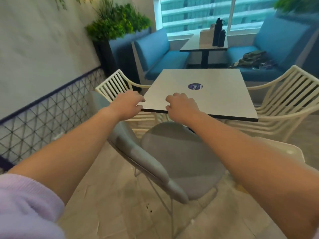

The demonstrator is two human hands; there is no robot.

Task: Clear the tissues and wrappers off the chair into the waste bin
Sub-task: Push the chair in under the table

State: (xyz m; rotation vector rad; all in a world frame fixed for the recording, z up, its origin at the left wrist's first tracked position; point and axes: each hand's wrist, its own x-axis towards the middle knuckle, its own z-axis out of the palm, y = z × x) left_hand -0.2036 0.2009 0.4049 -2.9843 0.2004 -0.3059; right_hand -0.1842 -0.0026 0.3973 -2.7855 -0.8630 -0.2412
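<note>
A grey cushioned chair (181, 157) stands below me, tucked toward a square white table (215, 94). Its round seat shows no tissues or wrappers. My left hand (126, 105) hovers near the table's front left corner, fingers loosely curled, holding nothing. My right hand (181, 107) hangs over the table's front edge, also loosely curled and empty. Both forearms stretch out over the chair. No waste bin is in view.
White slatted chairs stand left (114, 83) and right (283, 100) of the table. Blue booth benches (162, 54) and a second table (203, 44) with dark bottles sit behind. A wire-mesh fence (43, 114) and a planter (117, 25) line the left wall.
</note>
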